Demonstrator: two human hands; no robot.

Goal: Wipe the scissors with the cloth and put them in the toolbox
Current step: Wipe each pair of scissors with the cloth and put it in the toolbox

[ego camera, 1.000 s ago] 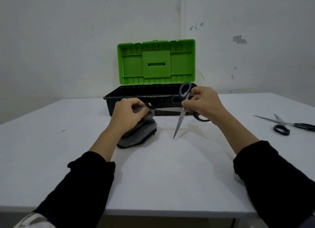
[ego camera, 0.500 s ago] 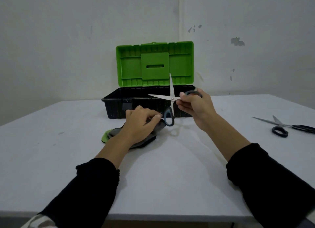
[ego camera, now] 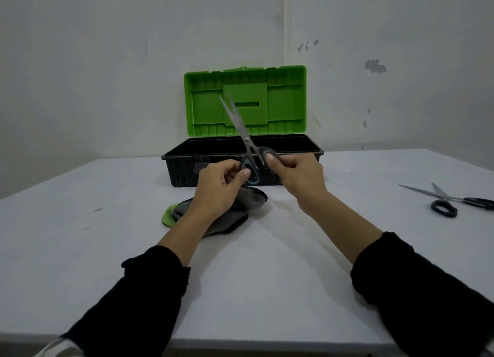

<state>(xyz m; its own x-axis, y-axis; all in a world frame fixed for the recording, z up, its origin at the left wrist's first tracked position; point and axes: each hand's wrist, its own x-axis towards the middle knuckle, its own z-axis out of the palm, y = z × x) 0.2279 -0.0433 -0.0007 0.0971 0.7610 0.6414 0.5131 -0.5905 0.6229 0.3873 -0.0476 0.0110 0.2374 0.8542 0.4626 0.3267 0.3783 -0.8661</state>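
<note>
Far left, the white worktop [ego camera: 80, 223] lies bare up to a few faint marks. Moving in, there's the cloth [ego camera: 235, 212], dark grey with a green edge poking out on its left, lying crumpled on the worktop just in front of the toolbox [ego camera: 187, 169]. The left hand [ego camera: 222, 188] hovers right above that cloth, its thumb and fingers closed on the lower handle loop of the scissors [ego camera: 247, 143]. Those scissors are up in the air between both hands, handles down, blades nearly shut and tilted up and to the left, tips crossing in front of the box's green lid [ego camera: 286, 100]. The lid stands upright and open; the black tray below shows a dark interior whose floor I cannot make out. The right hand [ego camera: 296, 175] pinches the upper handle loop, thumb over the top, fingers curled beneath. Black sleeves cover both forearms. Far right, well apart from the action, a second pair of scissors [ego camera: 451, 201] lies flat on the worktop, blades slightly parted and pointing left, dark handles toward the edge of the frame.
</note>
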